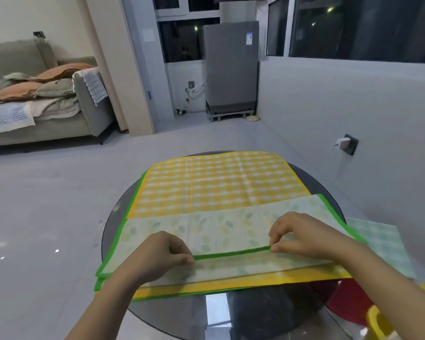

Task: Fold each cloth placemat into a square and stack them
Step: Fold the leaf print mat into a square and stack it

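On glass table [113,231] — left hand [157,253], right hand [302,235] pinch leaf-print placemat [221,229] green hem (yellow check placemat [216,182] beneath).

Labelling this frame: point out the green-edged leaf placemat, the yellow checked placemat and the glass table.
Green-edged leaf placemat [221,229]: head view, on its leaf-printed face.
Yellow checked placemat [214,185]: head view, middle of the checks.
Glass table [255,312]: head view, bare near glass.

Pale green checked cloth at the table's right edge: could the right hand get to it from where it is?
Probably yes. The pale green checked cloth lies uncovered just beyond the right hand, nothing between them. But that hand now pinches the green-edged placemat, so it must let go first.
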The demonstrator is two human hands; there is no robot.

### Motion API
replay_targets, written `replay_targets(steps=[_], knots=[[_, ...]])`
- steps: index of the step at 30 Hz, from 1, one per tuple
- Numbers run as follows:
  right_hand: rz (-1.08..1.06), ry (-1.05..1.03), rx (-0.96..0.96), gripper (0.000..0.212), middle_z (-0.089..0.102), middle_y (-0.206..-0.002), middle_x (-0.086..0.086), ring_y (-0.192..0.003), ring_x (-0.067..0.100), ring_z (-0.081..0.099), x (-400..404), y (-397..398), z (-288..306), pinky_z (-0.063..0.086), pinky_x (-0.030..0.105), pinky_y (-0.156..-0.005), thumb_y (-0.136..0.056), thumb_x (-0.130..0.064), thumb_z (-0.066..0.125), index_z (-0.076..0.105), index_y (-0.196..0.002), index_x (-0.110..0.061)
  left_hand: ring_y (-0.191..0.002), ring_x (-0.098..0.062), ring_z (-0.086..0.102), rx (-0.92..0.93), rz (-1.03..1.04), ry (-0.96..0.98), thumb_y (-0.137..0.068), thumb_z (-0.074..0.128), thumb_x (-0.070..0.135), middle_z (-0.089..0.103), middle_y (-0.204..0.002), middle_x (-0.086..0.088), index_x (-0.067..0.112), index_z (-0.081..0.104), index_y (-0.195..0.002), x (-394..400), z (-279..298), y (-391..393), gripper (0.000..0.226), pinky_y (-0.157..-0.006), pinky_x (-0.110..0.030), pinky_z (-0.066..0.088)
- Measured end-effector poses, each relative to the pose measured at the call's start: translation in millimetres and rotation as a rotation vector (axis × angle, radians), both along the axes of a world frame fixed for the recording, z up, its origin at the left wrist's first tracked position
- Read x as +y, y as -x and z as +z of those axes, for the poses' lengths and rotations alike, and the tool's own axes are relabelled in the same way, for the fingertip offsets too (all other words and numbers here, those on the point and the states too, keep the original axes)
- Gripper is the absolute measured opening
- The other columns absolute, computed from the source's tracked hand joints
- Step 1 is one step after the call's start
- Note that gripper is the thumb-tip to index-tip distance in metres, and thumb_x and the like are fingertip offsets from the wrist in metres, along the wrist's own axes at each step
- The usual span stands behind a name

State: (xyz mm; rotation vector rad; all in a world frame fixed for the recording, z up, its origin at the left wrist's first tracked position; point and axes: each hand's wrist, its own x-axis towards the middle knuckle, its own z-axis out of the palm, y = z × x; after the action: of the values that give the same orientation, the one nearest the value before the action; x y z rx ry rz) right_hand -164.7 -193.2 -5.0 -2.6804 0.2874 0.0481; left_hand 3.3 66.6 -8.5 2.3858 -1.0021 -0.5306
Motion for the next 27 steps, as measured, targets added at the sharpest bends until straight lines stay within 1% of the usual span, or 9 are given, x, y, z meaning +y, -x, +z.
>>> replay_targets(steps=[4,9,11,14,16,19,22,25,27], knots=[[0.076,0.034,0.057,0.006,0.062,-0.102,-0.02,-0.101,-0.004,0.048,-2.6,-3.7,-8.5,0.039,0.019,-0.092,-0.077,-0.04,0.07,0.067,-0.072,-0.039,-0.07,0.004,0.061,0.026,-0.013,-0.056,-0.076,0.074,0.03,0.071,-0.071,0.016,0.03,0.075,-0.067,3.4,-3.6,-3.8,0.009,-0.067,-0.019,0.047],[0.11,0.014,0.122,0.008,0.055,-0.106,-0.025,-0.102,-0.006,0.048,-5.1,-4.5,-9.7,0.038,0.019,-0.092,-0.073,-0.047,0.072,0.066,-0.069,-0.045,-0.073,0.001,0.063,0.045,-0.042,-0.088,-0.074,0.075,0.033,0.072,-0.072,0.014,0.03,0.075,-0.068,2.7,-4.3,-3.1,0.007,-0.07,-0.024,0.05],[0.111,-0.016,0.145,0.011,0.056,-0.106,-0.023,-0.102,-0.006,0.05,-5.3,-5.1,-6.7,0.039,0.018,-0.09,-0.071,-0.052,0.073,0.07,-0.073,-0.041,-0.07,-0.004,0.063,0.06,-0.047,-0.094,-0.074,0.075,0.041,0.072,-0.073,0.009,0.027,0.075,-0.069,1.8,-4.6,-3.3,0.015,-0.07,-0.027,0.05],[0.066,0.01,0.118,0.02,0.06,-0.099,-0.019,-0.096,-0.004,0.053,-4.0,-11.9,-7.1,0.044,0.024,-0.089,-0.073,-0.059,0.066,0.068,-0.073,-0.039,-0.064,-0.008,0.058,0.003,-0.008,-0.009,-0.078,0.067,0.052,0.069,-0.072,-0.002,0.023,0.073,-0.069,-9.8,-7.9,-4.1,0.03,-0.064,-0.028,0.046],[0.017,0.042,0.058,0.023,0.06,-0.098,-0.017,-0.096,-0.001,0.053,-1.0,-20.3,-10.2,0.045,0.027,-0.089,-0.078,-0.057,0.062,0.069,-0.086,-0.037,-0.073,-0.005,0.057,-0.124,0.024,0.084,-0.083,0.063,0.046,0.065,-0.08,0.006,0.025,0.072,-0.075,-25.2,-12.8,-5.0,0.024,-0.072,-0.028,0.046],[-0.015,0.084,-0.043,0.031,0.055,-0.113,-0.014,-0.111,0.007,0.05,6.2,-34.0,-17.0,0.039,0.029,-0.098,-0.083,-0.052,0.058,0.063,-0.109,-0.037,-0.107,-0.01,0.052,-0.33,0.035,0.151,-0.092,0.05,0.043,0.06,-0.111,0.008,0.029,0.069,-0.101,-50.2,-25.8,-8.3,0.026,-0.094,-0.033,0.037],[-0.002,0.131,-0.056,0.045,0.043,-0.139,-0.009,-0.131,0.011,0.035,16.3,-48.0,-24.8,0.023,0.029,-0.11,-0.088,-0.05,0.053,0.05,-0.13,-0.034,-0.138,-0.017,0.027,-0.425,0.033,0.027,-0.097,0.038,0.043,0.033,-0.151,0.002,0.031,0.048,-0.135,-66.8,-40.9,-11.8,0.041,-0.11,-0.035,0.017],[-0.028,0.137,-0.028,0.056,0.019,-0.156,-0.005,-0.143,0.012,0.015,23.8,-59.2,-30.3,0.01,0.03,-0.115,-0.092,-0.051,0.044,0.031,-0.144,-0.033,-0.147,-0.018,-0.001,-0.411,0.009,-0.056,-0.099,0.028,0.042,0.002,-0.16,-0.003,0.029,0.02,-0.149,-80.4,-50.4,-7.4,0.052,-0.117,-0.038,0.002],[-0.035,0.139,-0.01,0.059,0.009,-0.158,-0.004,-0.145,0.011,0.007,27.7,-64.9,-37.1,0.005,0.029,-0.116,-0.095,-0.051,0.038,0.021,-0.148,-0.032,-0.146,-0.018,-0.01,-0.397,-0.005,-0.114,-0.1,0.021,0.041,-0.009,-0.159,-0.004,0.029,0.007,-0.151,-88.0,-55.8,-1.9,0.054,-0.119,-0.04,-0.004]])
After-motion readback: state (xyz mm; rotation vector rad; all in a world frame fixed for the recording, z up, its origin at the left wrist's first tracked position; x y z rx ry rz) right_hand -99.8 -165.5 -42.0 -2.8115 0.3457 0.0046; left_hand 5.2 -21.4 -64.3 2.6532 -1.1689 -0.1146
